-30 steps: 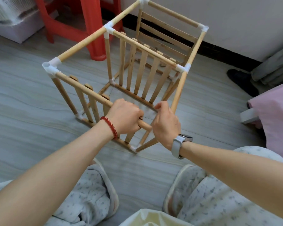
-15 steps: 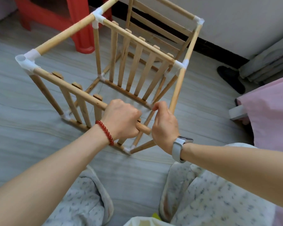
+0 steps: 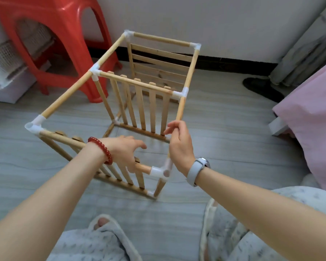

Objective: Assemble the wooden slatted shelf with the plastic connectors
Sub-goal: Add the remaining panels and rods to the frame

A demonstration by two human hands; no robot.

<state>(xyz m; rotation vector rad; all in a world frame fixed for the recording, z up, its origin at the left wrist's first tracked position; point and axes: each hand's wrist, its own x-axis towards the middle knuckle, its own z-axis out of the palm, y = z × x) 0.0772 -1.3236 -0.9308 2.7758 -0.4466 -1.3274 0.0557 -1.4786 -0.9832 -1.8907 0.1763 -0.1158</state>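
The wooden slatted shelf (image 3: 139,102) stands on end on the grey floor, its rods joined by white plastic connectors. One connector (image 3: 159,171) sits at the near right corner, another (image 3: 33,127) at the near left. My left hand (image 3: 124,153), with a red bead bracelet, hovers over the near top rod (image 3: 144,168) with fingers loosely spread, its lower fingers touching that rod. My right hand (image 3: 179,142), with a watch on its wrist, grips the right top rod (image 3: 182,108) just above the near right connector.
A red plastic stool (image 3: 51,44) stands at the back left beside a white basket (image 3: 6,59). A pink cloth (image 3: 312,117) lies at the right, a dark shoe (image 3: 260,87) near the wall. My knees in patterned trousers and a slipper (image 3: 105,225) fill the bottom.
My left hand has let go of the near top rod and opened. The near right connector now shows. My right hand has moved up along the right rod.
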